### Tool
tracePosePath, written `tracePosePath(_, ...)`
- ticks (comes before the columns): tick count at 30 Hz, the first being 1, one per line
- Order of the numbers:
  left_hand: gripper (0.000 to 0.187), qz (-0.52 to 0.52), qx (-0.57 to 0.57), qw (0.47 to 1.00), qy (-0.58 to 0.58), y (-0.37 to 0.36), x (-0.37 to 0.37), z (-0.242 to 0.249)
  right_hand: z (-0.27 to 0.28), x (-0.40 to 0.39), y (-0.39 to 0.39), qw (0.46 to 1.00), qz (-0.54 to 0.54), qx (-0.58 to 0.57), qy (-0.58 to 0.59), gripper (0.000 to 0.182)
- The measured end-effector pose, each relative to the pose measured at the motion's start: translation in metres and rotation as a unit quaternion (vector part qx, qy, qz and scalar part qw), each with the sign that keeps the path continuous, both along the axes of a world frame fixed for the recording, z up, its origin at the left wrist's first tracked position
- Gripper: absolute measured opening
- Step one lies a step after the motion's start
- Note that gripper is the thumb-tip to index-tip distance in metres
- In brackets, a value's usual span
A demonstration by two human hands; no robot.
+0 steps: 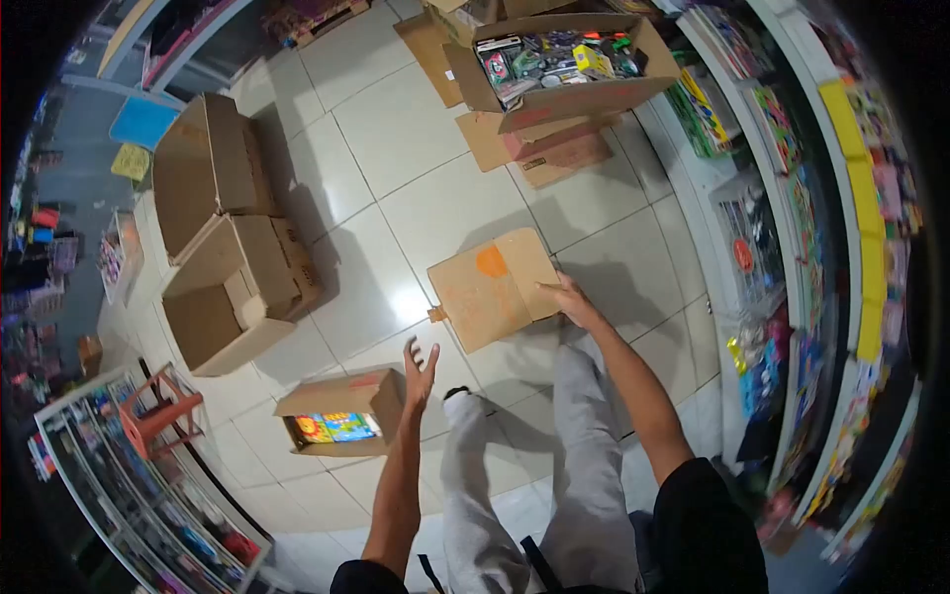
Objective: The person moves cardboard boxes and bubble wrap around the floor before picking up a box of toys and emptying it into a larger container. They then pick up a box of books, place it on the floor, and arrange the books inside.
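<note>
My right hand (pixel 568 301) grips the right edge of a brown cardboard box (pixel 485 297), which is held above the tiled floor. Orange marks and a round orange patch show on its face, and a small torn tab sticks out at its left corner. To the left of the box, my left hand (pixel 422 370) is in the air with its fingers spread, touching nothing. Below and left of that hand, a small open carton (pixel 341 393) with colourful packs inside sits on the floor.
Two open cardboard boxes (pixel 213 297) stand at the left. A large carton (pixel 584 99) full of mixed goods is at the top right, with flaps spread out. Stocked shelves (pixel 782 247) line the right side. A red-orange stool (pixel 163 421) stands by the lower-left display case (pixel 148 475).
</note>
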State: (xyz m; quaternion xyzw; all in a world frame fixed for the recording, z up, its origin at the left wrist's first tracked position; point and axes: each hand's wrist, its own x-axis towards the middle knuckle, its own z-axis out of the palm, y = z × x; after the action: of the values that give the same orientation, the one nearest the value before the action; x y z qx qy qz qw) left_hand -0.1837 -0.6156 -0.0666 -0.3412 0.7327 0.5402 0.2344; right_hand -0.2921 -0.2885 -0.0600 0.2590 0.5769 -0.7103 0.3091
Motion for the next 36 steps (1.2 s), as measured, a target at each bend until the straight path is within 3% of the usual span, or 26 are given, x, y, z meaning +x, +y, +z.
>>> tracePosePath(1,0.07,-0.003,-0.001,1.0,0.028,0.023,-0.01,-0.005,-0.007,-0.01,0.014,0.999,0.02,0.021,0.015,0.037)
tracePosePath(4,0.07,-0.163,-0.025,0.972,0.17,0.09,-0.052,-0.023,-0.023,-0.044,0.062,0.99,0.078,0.109,0.049,0.04)
tracePosePath(5,0.068,-0.104,0.046,0.981,0.157,0.117,-0.062,-0.029,-0.026,-0.05,0.077,0.983,0.102,0.14,0.053,0.041)
tracePosePath(7,0.07,-0.089,0.038,0.98,0.173,0.166,-0.089,-0.015,-0.033,-0.074,0.116,0.985,0.099,0.133,0.047,0.041)
tracePosePath(8,0.071,-0.148,0.015,0.97,0.19,0.186,-0.104,-0.016,-0.04,-0.09,0.137,0.986,0.096,0.129,0.046,0.041)
tracePosePath(10,0.072,-0.262,-0.027,0.938,0.228,0.224,-0.138,-0.023,-0.068,-0.117,0.177,0.949,0.132,0.275,0.08,0.039)
tracePosePath(13,0.077,-0.242,-0.287,0.926,0.032,0.266,-0.161,-0.029,-0.102,-0.145,0.223,0.946,0.089,0.296,0.102,0.036)
tracePosePath(14,0.088,-0.105,-0.298,0.949,-0.002,0.271,-0.164,-0.047,-0.119,-0.155,0.231,0.921,0.102,0.366,0.087,0.037)
tracePosePath(16,0.096,0.0,-0.28,0.96,-0.003,0.271,-0.158,-0.085,-0.159,-0.16,0.24,0.857,0.13,0.496,0.056,0.04)
tracePosePath(17,0.1,0.056,-0.271,0.961,-0.005,0.273,-0.154,-0.1,-0.168,-0.158,0.244,0.858,0.116,0.498,0.038,0.041)
tracePosePath(18,0.107,0.049,-0.262,0.962,-0.059,0.277,-0.162,-0.101,-0.163,-0.164,0.241,0.859,0.101,0.501,0.022,0.043)
tracePosePath(21,0.106,0.096,-0.08,0.992,-0.006,0.267,-0.166,-0.149,-0.174,-0.156,0.244,0.856,0.135,0.499,-0.013,0.057)
tracePosePath(23,0.097,0.121,0.066,0.989,-0.054,0.274,-0.183,-0.123,-0.186,-0.141,0.249,0.827,0.194,0.527,0.03,0.064)
tracePosePath(24,0.094,0.117,0.105,0.985,-0.07,0.276,-0.19,-0.111,-0.148,-0.14,0.233,0.828,0.191,0.527,-0.013,0.077)
tracePosePath(25,0.09,0.113,0.144,0.979,-0.087,0.276,-0.188,-0.111,-0.153,-0.13,0.235,0.857,0.188,0.48,-0.021,0.08)
tracePosePath(26,0.077,0.068,0.21,0.975,-0.032,0.27,-0.177,-0.132,-0.158,-0.122,0.238,0.883,0.182,0.431,-0.029,0.083)
tracePosePath(29,0.07,0.094,0.177,0.979,-0.035,0.278,-0.168,-0.126,-0.166,-0.103,0.247,0.927,0.14,0.347,0.004,0.082)
tracePosePath(31,0.077,0.091,0.171,0.981,-0.023,0.279,-0.155,-0.13,-0.159,-0.088,0.248,0.94,0.079,0.326,0.058,0.077)
tracePosePath(32,0.08,0.093,0.158,0.983,0.004,0.28,-0.142,-0.135,-0.163,-0.08,0.251,0.949,0.056,0.299,0.088,0.065)
tracePosePath(36,0.081,0.046,0.094,0.991,0.086,0.293,-0.133,-0.093,-0.095,-0.088,0.241,0.966,-0.042,0.227,0.117,0.052)
